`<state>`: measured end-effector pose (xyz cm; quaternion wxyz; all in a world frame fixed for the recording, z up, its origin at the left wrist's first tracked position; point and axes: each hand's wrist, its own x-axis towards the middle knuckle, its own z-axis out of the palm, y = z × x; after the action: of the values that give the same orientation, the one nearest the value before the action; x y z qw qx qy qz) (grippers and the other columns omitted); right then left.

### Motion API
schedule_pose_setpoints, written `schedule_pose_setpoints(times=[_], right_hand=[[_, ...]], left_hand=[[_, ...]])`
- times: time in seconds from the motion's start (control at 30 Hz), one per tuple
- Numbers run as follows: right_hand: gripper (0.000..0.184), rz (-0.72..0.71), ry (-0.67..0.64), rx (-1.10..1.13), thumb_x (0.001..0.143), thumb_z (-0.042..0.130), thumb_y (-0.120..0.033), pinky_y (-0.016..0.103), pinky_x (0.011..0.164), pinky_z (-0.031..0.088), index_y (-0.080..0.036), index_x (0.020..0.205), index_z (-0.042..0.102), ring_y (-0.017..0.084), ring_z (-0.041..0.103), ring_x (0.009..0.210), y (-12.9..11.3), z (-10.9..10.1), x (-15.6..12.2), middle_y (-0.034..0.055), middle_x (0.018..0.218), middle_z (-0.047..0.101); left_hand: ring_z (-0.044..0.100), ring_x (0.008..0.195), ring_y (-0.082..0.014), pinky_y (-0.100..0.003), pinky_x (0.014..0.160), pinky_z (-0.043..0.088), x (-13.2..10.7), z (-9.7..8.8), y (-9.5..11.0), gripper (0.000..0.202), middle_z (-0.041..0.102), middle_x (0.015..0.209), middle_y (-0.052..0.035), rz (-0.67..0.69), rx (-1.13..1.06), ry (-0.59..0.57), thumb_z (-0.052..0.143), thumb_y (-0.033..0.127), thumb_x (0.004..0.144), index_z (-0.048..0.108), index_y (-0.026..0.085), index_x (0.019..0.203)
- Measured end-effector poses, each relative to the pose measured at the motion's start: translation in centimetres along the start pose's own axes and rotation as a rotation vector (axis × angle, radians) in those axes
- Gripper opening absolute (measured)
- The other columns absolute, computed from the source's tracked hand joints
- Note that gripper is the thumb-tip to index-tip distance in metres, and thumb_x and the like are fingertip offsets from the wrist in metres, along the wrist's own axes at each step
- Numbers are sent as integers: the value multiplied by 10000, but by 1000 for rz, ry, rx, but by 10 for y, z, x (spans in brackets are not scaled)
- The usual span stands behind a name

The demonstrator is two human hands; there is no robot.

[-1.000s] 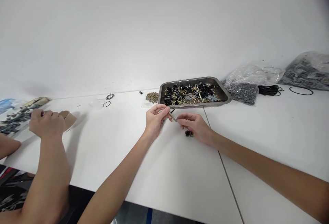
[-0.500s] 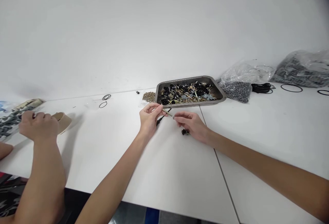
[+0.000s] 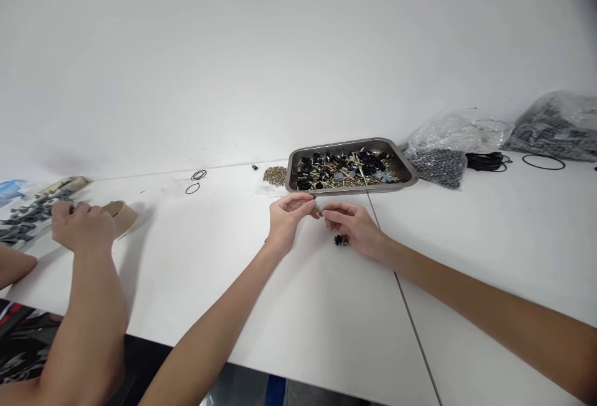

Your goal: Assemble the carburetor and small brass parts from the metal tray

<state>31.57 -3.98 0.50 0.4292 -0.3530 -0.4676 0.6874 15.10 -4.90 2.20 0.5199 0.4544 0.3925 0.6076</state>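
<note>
My left hand (image 3: pixel 286 219) pinches a thin metal pin (image 3: pixel 319 209) between thumb and fingers, just in front of a grey metal tray (image 3: pixel 405 164). My right hand (image 3: pixel 353 227) is closed in a pinch at the pin's other end, so the fingertips of both hands almost meet. What the right fingers hold is too small to make out. A small black part (image 3: pixel 341 241) lies on the white table under my right hand. The tray is filled with several black rings, brass pins and screws.
A heap of small brass pieces (image 3: pixel 275 175) lies left of the tray. Black O-rings (image 3: pixel 196 181) rest further left. Plastic bags of dark parts (image 3: pixel 443 154) and black rings (image 3: pixel 543 162) are at the right. Another person's hand (image 3: pixel 83 227) works by a tan roll (image 3: pixel 122 215) at the left.
My two hands have drawn closer, the right fingertips now meeting the pin's tip. The view has shifted slightly. The other person's hand stays by the tan roll.
</note>
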Motion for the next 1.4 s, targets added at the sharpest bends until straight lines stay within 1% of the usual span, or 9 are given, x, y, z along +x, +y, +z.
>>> schedule_pose_setpoints(times=[0.17, 0.3, 0.5, 0.7, 0.93, 1.13, 1.2, 1.27, 1.4], right_hand=[[319, -15, -1, 19, 670, 801, -395, 242, 506, 243, -181, 871, 677, 90, 413, 637, 2, -2, 1, 16, 782, 575], [307, -24, -23, 28, 698, 785, -383, 249, 513, 229, -183, 903, 673, 76, 380, 597, 4, -3, 2, -1, 750, 566], [335, -22, -18, 49, 696, 788, -393, 254, 539, 256, -177, 920, 664, 86, 443, 632, 7, -5, 4, -2, 757, 576], [387, -26, -16, 107, 673, 803, -404, 253, 556, 298, -177, 938, 634, 113, 515, 681, 6, -3, 4, 9, 788, 587], [391, -30, -26, 113, 670, 803, -432, 241, 545, 320, -174, 911, 633, 97, 501, 642, 4, -2, 3, 5, 754, 587], [341, -40, -22, 80, 707, 776, -450, 235, 492, 249, -169, 862, 659, 72, 445, 582, 7, -2, 4, -2, 708, 580], [316, -51, -37, 82, 728, 761, -441, 232, 503, 273, -168, 853, 664, 81, 484, 618, 5, -1, 2, 12, 742, 600], [303, -72, -58, 49, 760, 730, -443, 239, 544, 341, -167, 871, 672, 107, 543, 681, 1, 0, 1, 37, 804, 630], [299, -152, -15, -180, 811, 655, -455, 294, 679, 452, -166, 885, 685, 165, 610, 787, -14, -1, 0, 66, 848, 669]], left_hand=[[630, 593, -150, -291, 620, 519, -1, 4, -3, 261, 688, 705, -64, 2, 109, 2, 825, 266, 637, 703, 107, 804], [614, 622, -128, -265, 606, 517, -3, 5, -4, 204, 685, 783, -61, 17, 173, -51, 803, 272, 673, 726, 127, 794], [607, 641, -125, -262, 606, 523, -4, 2, -5, 164, 666, 817, -59, 41, 168, -144, 768, 262, 723, 735, 142, 830], [607, 766, -161, -261, 591, 537, -3, 0, -10, 253, 661, 889, -84, 43, 155, -173, 790, 268, 693, 707, 140, 895], [609, 653, -141, -262, 573, 524, -3, 1, -8, 282, 659, 759, -58, 27, 199, -158, 806, 286, 678, 684, 130, 878], [596, 567, -136, -264, 542, 498, -2, 1, -10, 291, 651, 654, -46, 26, 236, -127, 793, 319, 695, 681, 119, 874], [587, 546, -132, -266, 538, 493, -2, 0, -10, 288, 651, 642, -46, 17, 226, -113, 791, 323, 699, 682, 116, 867], [585, 531, -131, -268, 538, 490, -1, 0, -10, 286, 653, 631, -48, 3, 204, -102, 791, 323, 699, 685, 111, 859], [597, 521, -142, -288, 552, 501, 0, -2, -9, 316, 670, 637, -60, -35, 121, -101, 797, 338, 695, 698, 106, 886]])
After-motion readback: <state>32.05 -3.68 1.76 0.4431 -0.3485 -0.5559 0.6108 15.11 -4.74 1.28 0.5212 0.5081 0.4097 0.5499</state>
